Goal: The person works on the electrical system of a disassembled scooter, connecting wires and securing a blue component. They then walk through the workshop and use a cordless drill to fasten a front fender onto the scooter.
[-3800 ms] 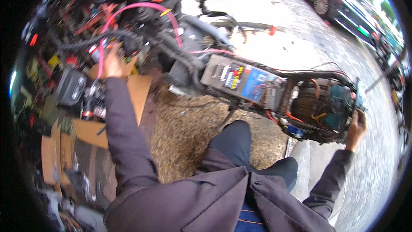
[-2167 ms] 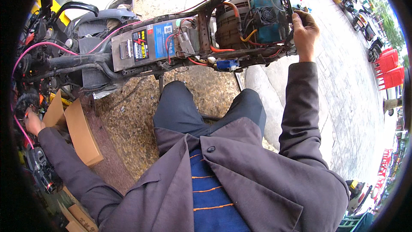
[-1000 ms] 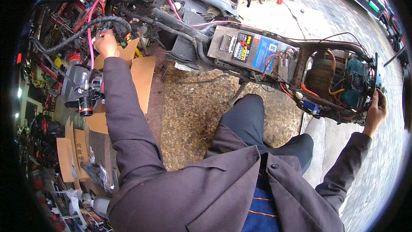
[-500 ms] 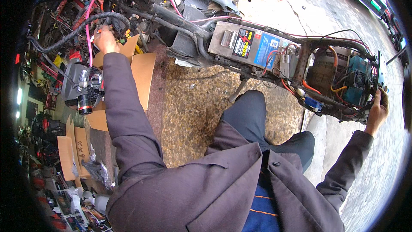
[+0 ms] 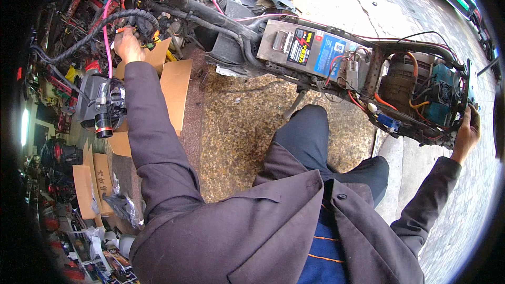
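Front end of the stripped scooter frame point(image 5: 375, 71) is a mess to read: cables everywhere, and part of it's cut off up top. The rest runs crosswise past the knees, battery point(image 5: 302, 47) sitting in it. Left hand point(image 5: 130, 47) is half curled below the black corrugated hose point(image 5: 131, 13), fingertips too buried to tell what they've got. Right hand point(image 5: 467, 132) is gripping the frame's tail.
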`<state>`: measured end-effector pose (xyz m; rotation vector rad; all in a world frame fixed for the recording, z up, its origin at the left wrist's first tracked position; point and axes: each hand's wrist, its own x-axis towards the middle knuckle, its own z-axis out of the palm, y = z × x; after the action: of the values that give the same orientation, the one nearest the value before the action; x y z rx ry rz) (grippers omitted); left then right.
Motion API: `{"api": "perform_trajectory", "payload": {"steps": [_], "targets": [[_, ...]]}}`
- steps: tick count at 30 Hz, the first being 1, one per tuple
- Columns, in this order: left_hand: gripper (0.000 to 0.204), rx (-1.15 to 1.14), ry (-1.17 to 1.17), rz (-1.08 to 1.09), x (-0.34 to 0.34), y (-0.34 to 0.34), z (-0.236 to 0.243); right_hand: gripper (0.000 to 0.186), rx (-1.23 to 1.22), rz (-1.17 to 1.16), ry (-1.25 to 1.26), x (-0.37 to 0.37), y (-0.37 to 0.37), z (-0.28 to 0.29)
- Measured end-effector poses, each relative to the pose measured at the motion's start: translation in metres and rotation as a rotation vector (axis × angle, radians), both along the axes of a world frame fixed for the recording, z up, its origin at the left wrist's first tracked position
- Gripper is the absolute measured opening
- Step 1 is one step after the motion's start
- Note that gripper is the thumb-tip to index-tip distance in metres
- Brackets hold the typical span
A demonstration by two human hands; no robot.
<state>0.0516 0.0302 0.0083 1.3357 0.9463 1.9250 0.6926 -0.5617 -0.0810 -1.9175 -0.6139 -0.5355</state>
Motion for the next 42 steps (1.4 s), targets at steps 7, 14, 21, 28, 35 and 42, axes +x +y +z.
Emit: {"api": "perform_trajectory", "payload": {"steps": [7, 14, 21, 28, 35, 42], "targets": [[0.004, -0.037, -0.032, -0.020, -0.002, 0.001, 0.000, 0.024, -0.013, -0.011, 0.031, 0.000, -0.001, 0.002], [0.002, -0.048, -0.099, -0.059, 0.001, -0.002, 0.001, 0.024, -0.017, -0.019, -0.044, -0.003, 0.001, 0.001], [0.001, -0.085, -0.159, -0.046, 0.001, -0.002, 0.001, 0.024, -0.002, -0.009, -0.001, -0.003, 0.001, 0.002], [0.006, -0.041, -0.101, -0.111, -0.007, 0.001, -0.006, 0.024, 0.020, 0.009, -0.007, -0.001, 0.000, -0.001], [0.018, 0.019, -0.047, -0.093, 0.000, -0.006, -0.008, 0.023, -0.029, -0.009, 0.010, 0.003, -0.006, -0.003], [0.019, -0.057, -0.076, -0.008, 0.005, -0.018, -0.007, 0.022, 0.030, 0.019, -0.032, 0.008, -0.008, -0.005]]}}
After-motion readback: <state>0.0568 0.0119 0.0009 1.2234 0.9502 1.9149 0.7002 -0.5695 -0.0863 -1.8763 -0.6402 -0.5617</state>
